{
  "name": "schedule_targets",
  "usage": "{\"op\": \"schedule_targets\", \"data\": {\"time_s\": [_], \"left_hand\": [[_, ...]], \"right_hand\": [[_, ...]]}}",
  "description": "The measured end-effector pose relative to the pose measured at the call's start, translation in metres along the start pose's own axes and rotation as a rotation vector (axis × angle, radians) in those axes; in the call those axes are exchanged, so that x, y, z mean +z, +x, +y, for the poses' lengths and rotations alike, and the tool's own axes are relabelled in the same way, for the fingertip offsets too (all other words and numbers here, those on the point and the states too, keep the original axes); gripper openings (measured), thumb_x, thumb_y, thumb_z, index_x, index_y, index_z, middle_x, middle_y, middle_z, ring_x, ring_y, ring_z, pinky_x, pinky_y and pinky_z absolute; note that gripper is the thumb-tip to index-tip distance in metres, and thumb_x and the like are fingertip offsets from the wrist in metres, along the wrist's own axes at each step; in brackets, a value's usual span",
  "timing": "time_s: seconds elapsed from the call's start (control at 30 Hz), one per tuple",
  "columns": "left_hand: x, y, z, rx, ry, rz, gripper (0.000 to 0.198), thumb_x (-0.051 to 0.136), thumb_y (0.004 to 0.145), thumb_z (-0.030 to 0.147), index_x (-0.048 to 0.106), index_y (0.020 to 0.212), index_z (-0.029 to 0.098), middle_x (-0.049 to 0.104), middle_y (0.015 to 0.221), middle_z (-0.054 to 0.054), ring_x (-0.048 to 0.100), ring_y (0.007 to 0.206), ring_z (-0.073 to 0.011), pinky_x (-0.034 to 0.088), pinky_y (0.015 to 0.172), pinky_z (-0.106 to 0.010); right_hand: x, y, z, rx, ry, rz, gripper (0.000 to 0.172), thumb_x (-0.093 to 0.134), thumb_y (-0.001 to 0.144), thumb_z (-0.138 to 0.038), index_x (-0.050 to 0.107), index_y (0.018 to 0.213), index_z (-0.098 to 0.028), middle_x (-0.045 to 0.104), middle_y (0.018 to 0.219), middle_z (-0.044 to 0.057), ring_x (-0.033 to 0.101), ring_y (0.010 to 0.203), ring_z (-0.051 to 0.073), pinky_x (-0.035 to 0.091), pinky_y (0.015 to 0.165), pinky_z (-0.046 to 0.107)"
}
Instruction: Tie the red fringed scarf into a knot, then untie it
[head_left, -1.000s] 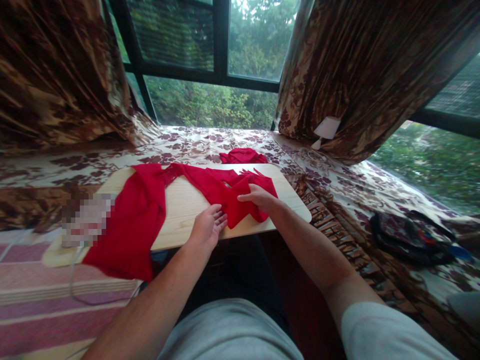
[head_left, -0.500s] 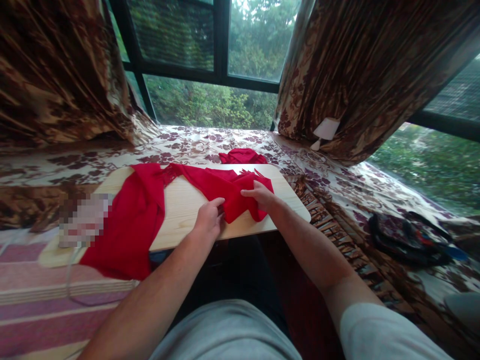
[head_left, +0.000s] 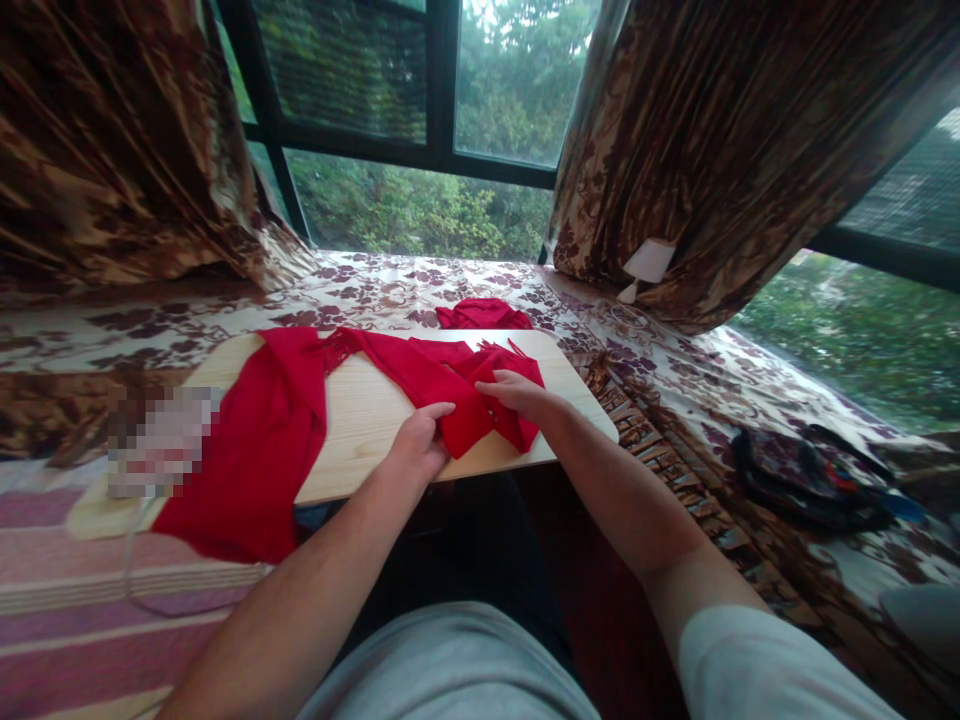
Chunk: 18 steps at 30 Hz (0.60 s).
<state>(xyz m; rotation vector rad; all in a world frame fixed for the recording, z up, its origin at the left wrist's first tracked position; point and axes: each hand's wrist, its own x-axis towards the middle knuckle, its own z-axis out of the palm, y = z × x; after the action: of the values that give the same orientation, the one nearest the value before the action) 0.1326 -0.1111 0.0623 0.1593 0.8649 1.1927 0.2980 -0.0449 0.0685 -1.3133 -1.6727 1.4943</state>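
A long red scarf (head_left: pixel 277 440) lies across a light wooden board (head_left: pixel 367 410), its left end hanging over the board's near edge. The scarf's right end is bunched into folds. My left hand (head_left: pixel 421 440) pinches the lower fold of that bunch, fingers closed on the cloth. My right hand (head_left: pixel 517 392) rests on top of the bunch with its fingers pressing and gripping the red fabric. A second small red cloth (head_left: pixel 484 314) lies behind the board.
The board sits on a bed with a floral brown cover (head_left: pixel 390 285). Patterned curtains (head_left: pixel 720 150) hang left and right of a window (head_left: pixel 420 110). A dark bag (head_left: pixel 817 480) lies at the right. A striped blanket (head_left: pixel 97 600) and a thin cable are at the left.
My left hand went from lying flat beside the scarf to pinching its lower fold. My right hand shifted slightly left, gathering the bunch tighter.
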Motion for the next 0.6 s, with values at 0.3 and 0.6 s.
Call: {"op": "schedule_targets", "data": {"time_s": [0.3,0.6], "left_hand": [[-0.005,0.006,0.008,0.011,-0.144,-0.184,0.043,0.051,0.061,0.008,0.064,0.102,0.010,0.070,0.080,-0.010,0.070,0.074,-0.0258,0.061,0.076,-0.043],[-0.005,0.011,0.005,-0.025,-0.160,-0.265,0.031,0.054,0.078,0.019,0.066,0.104,0.007,0.072,0.086,-0.012,0.068,0.070,-0.0220,0.059,0.073,-0.037]], "right_hand": [[0.008,0.027,-0.022,-0.082,-0.782,0.083,0.021,0.062,0.067,-0.004,0.068,0.084,-0.015,0.071,0.081,0.004,0.060,0.070,0.015,0.040,0.058,0.022],[0.015,0.018,-0.011,-0.122,-0.327,-0.019,0.009,0.065,0.066,-0.012,0.070,0.073,-0.015,0.065,0.062,-0.002,0.057,0.061,0.013,0.041,0.056,0.021]]}}
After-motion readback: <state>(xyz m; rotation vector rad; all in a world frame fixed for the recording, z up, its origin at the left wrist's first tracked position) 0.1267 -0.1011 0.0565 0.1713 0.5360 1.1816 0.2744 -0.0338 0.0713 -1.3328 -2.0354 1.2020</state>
